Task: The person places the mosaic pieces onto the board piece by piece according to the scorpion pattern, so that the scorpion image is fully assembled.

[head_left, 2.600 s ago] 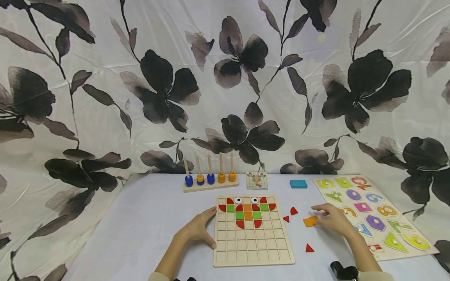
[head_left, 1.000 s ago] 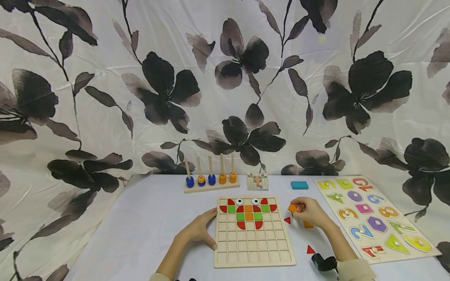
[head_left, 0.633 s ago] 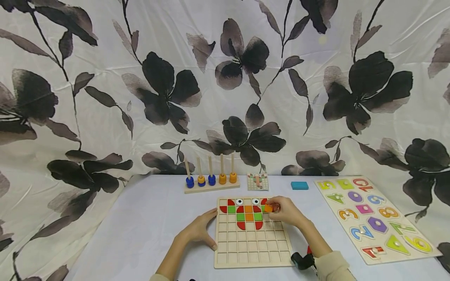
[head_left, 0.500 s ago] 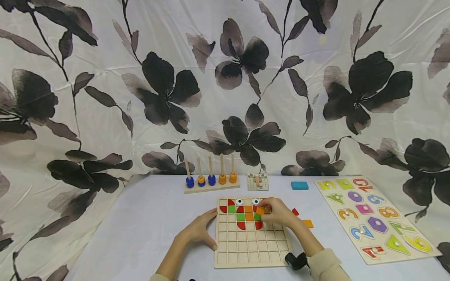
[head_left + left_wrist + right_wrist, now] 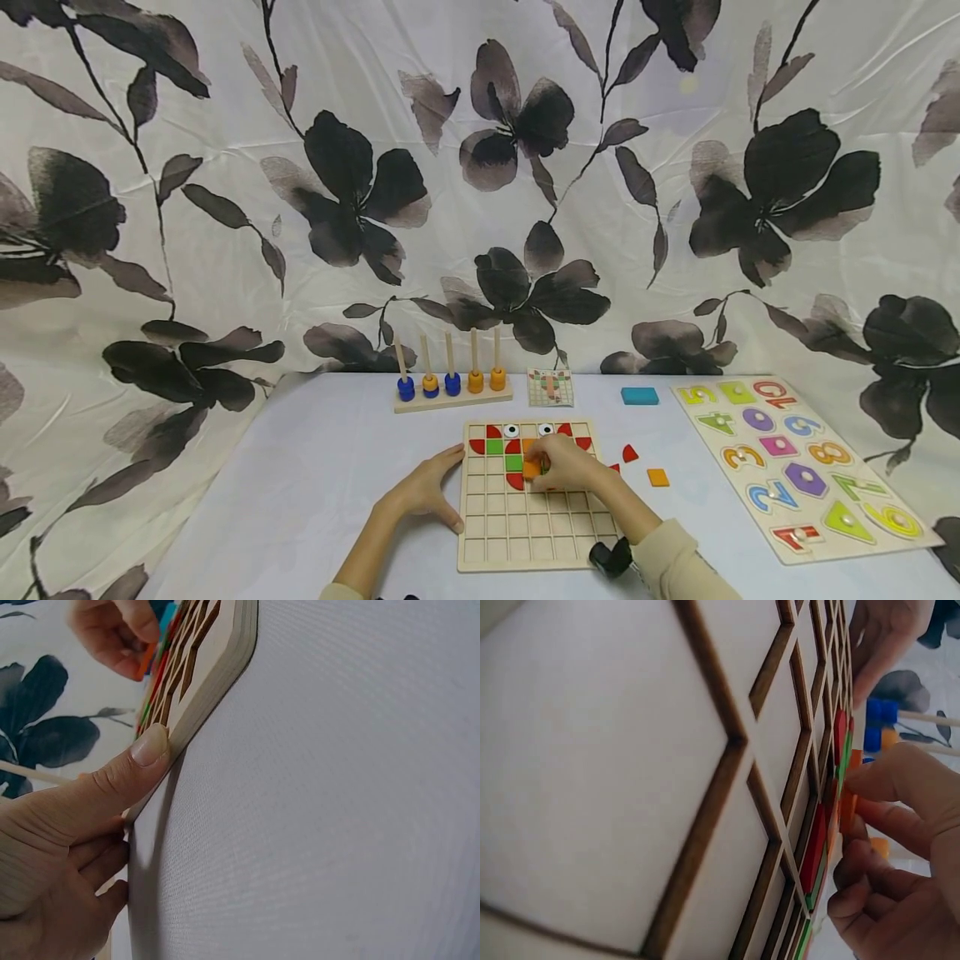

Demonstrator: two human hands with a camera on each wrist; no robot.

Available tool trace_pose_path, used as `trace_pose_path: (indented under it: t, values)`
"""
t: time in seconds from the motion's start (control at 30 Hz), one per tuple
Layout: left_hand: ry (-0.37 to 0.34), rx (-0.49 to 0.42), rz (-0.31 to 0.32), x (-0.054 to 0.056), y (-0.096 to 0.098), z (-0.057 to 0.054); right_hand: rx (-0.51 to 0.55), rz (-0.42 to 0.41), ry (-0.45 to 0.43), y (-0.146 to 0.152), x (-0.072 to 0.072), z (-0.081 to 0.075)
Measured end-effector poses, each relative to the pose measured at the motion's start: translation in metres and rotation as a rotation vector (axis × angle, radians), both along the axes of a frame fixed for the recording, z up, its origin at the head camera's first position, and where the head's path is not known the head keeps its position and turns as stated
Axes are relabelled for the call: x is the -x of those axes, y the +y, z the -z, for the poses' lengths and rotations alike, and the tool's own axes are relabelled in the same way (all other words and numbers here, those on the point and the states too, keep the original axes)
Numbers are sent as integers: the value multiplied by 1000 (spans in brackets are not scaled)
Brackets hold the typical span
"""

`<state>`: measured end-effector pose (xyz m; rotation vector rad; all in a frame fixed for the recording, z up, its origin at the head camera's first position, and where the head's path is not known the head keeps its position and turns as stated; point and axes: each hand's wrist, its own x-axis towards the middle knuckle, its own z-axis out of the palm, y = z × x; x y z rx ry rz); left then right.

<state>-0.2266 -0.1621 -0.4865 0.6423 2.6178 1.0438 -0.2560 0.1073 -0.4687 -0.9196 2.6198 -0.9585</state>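
Observation:
A wooden grid board (image 5: 543, 546) lies on the table, with red, green, orange and eye-patterned tiles in its upper rows. My right hand (image 5: 566, 462) pinches an orange square tile (image 5: 848, 802) between thumb and fingers. In the head view this tile overlaps the orange tiles in the board's middle column. The fingers hide some of the green and red pieces there. My left hand (image 5: 423, 492) is spread along the board's left edge, thumb and index fingertips right at the rim. Its thumb (image 5: 150, 746) presses the edge in the left wrist view.
Right of the board lie an orange square (image 5: 657, 477) and red pieces (image 5: 629, 452). Behind stand a peg stand (image 5: 452, 404) with blue and orange rings, a pattern card (image 5: 550, 388) and a teal block (image 5: 639, 396). A number puzzle board (image 5: 806, 467) lies at the right.
My right hand has picked up one orange tile from the right of the board and carried it left over the board's middle column. The left hand stays at the board's edge.

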Motion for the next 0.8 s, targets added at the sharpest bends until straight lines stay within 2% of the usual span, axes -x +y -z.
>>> trace_pose_path:
  t: [0.47, 0.63, 0.8]
  values:
    - [19, -3, 5, -2, 0, -2, -63, -28, 62, 3, -9, -5]
    - [22, 2, 2, -3, 0, -4, -100, -61, 129, 4, -12, -4]
    - [24, 4, 3, -3, 0, -4, -36, -39, 166, 20, -16, -5]
